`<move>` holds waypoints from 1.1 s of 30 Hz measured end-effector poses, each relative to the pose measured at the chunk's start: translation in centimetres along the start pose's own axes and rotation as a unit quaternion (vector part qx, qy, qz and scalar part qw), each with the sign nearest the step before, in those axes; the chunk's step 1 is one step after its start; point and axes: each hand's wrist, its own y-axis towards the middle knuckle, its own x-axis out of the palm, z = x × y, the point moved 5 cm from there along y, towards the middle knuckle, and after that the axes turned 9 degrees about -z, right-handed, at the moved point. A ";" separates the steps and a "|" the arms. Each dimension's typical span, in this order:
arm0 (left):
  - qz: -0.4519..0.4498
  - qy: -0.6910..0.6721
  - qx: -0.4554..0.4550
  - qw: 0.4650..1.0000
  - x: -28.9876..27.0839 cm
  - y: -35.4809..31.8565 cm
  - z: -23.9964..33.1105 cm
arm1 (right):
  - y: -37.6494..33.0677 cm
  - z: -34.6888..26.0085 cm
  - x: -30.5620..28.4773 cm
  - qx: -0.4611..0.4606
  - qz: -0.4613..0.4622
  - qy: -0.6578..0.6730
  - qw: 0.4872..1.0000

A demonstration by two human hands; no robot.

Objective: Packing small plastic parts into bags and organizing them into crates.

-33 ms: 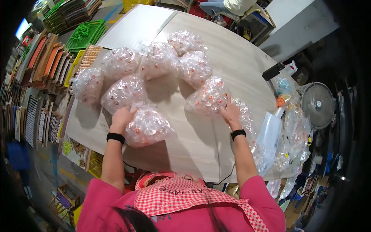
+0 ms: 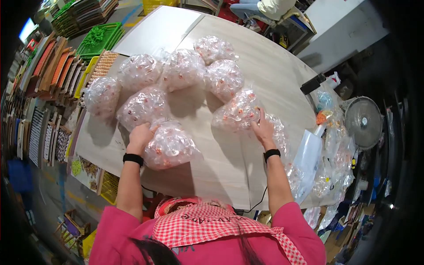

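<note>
- The near bag (image 2: 173,148), clear plastic filled with pale pieces and some orange-red ones, rests on the surface (image 2: 221,172) in front of the person, left of centre. It is rounded and lumpy, a little longer than wide; its long axis slants from upper left to lower right, and a loose corner of plastic points right.
- The right-hand bag (image 2: 236,112), of the same kind, rests farther off, right of centre. Its long axis slants from lower left to upper right, with its upper end pointing away from the person.
- The left hand (image 2: 141,138) lies at the upper left side of the near bag, touching it, its thumb side toward the plastic. The fingers are partly hidden, so I cannot tell how firmly they grip.
- The right hand (image 2: 264,129) is at the right side of the right-hand bag, index finger pointing away and thumb spread from it; whether plastic is pinched between them, I cannot tell.
- Both bags lie between the two hands, well apart from each other, with bare surface between.
- Just beyond the near bag sits another filled bag (image 2: 143,107); more filled bags (image 2: 182,68) curve round behind, across to the right-hand bag.
- Right of the right hand lie crumpled clear plastic and a white sheet (image 2: 309,152), with a round fan (image 2: 363,123) beyond.
</note>
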 end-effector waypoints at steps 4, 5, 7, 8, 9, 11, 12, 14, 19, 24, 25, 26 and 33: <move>0.003 -0.032 -0.011 0.999 2.0 -1.4 -2.5 | 0.7 -0.3 0.4 0.028 -0.050 0.113 0.992; 0.007 -0.038 -0.022 0.999 2.3 -2.3 -3.1 | 0.9 0.0 0.5 0.047 -0.045 0.153 0.986; 0.017 -0.038 0.010 0.999 3.2 -3.3 -1.0 | 1.9 4.6 1.8 0.029 -0.010 0.235 0.972; 0.045 -0.043 0.023 0.998 3.5 -4.3 -1.3 | 2.1 3.5 1.9 0.000 0.008 0.327 0.945; 0.051 -0.049 0.010 0.997 4.1 -5.2 -1.9 | 2.7 2.8 1.6 -0.014 0.000 0.326 0.945; 0.080 -0.096 0.021 0.992 5.1 -7.2 -1.7 | 3.3 1.5 2.5 0.069 -0.223 0.369 0.900; 0.057 -0.109 0.015 0.992 5.3 -8.5 -0.8 | 3.4 1.7 2.9 0.059 -0.226 0.363 0.902; 0.084 -0.144 0.020 0.986 6.7 -10.5 -0.2 | 3.1 2.4 2.9 -0.001 -0.134 0.380 0.915; 0.158 -0.203 -0.006 0.966 11.6 -17.7 -1.9 | -0.5 0.9 4.1 -0.154 -0.067 0.348 0.922; 0.249 -0.321 -0.024 0.914 16.4 -28.6 -2.9 | -5.2 2.0 2.8 -0.148 -0.056 0.367 0.917; 0.266 -0.321 -0.053 0.907 18.2 -31.1 -4.8 | -6.4 0.8 2.3 -0.177 -0.063 0.378 0.906; 0.324 -0.281 -0.064 0.901 19.4 -34.1 -6.1 | -7.5 0.3 1.7 -0.204 -0.067 0.388 0.896; 0.460 -0.398 -0.196 0.769 28.9 -55.3 -13.2 | -19.4 -4.3 -0.8 -0.305 -0.175 0.413 0.840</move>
